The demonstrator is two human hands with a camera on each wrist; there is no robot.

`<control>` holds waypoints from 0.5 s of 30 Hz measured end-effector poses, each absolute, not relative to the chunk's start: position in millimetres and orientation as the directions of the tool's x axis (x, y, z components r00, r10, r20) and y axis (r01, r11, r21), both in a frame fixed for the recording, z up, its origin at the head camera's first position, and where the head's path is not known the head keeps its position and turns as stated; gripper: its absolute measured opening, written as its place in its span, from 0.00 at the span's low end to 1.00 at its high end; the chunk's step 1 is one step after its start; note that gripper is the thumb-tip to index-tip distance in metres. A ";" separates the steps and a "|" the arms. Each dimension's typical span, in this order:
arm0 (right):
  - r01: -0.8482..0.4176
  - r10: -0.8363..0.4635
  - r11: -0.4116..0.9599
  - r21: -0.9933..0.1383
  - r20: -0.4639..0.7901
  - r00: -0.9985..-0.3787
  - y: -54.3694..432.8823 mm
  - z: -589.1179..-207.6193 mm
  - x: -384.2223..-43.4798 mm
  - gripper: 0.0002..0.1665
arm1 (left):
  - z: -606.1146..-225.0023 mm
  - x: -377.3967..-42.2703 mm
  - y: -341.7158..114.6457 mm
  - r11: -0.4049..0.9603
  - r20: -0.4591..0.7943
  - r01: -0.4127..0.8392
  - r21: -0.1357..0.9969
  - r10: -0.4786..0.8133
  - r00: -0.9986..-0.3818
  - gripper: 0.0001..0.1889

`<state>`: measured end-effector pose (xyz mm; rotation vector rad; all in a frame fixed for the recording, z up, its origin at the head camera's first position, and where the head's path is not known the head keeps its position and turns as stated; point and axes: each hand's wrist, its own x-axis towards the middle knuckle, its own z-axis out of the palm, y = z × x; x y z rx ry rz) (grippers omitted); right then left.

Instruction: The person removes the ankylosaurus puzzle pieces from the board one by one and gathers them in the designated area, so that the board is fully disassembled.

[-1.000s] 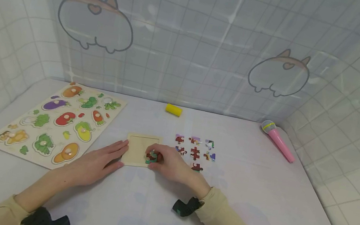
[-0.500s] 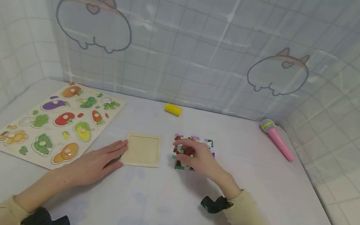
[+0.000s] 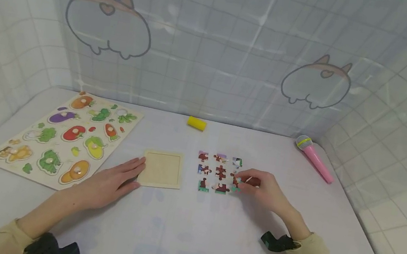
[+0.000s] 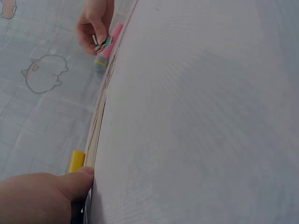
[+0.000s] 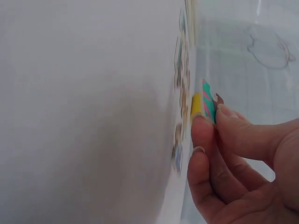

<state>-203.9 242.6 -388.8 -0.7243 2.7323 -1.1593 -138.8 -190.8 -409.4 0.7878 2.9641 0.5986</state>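
Note:
My right hand (image 3: 263, 190) pinches a jigsaw puzzle piece (image 5: 208, 100) between thumb and fingertips. Green and pink show on its printed face in the right wrist view. In the head view the hand is at the right side of several loose puzzle pieces (image 3: 221, 173), spread in rough rows, and the held piece overlaps their lower right corner. To the left of them lies a square wooden puzzle tray (image 3: 161, 169) with a bare recess. My left hand (image 3: 107, 187) rests with straight fingers at the tray's left edge; its thumb (image 4: 79, 182) touches the rim in the left wrist view.
A wooden board with vegetable pictures and small knobs (image 3: 73, 134) lies at the left, close beside the left forearm. A yellow cylinder (image 3: 197, 123) is at the back middle. The pink toy microphone (image 3: 314, 158) lies at the back right, near the tiled-pattern wall covering (image 3: 216, 56).
From over the tray, my right hand has moved right across the loose pieces to their right side, carrying the puzzle piece. My left hand has stayed at the tray's edge.

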 end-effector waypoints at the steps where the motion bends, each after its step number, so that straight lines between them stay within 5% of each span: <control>1: -0.383 -0.449 0.604 -0.698 0.099 -0.888 246.1 -389.1 -203.8 0.15 | -409.4 -138.9 -190.8 0.799 0.082 0.475 0.368 0.481 -0.873 0.31; 15: -0.372 -0.468 0.600 -0.708 0.067 -0.881 254.2 -393.8 -205.1 0.15 | -408.4 -139.2 -190.6 0.798 0.078 0.475 0.371 0.483 -0.872 0.31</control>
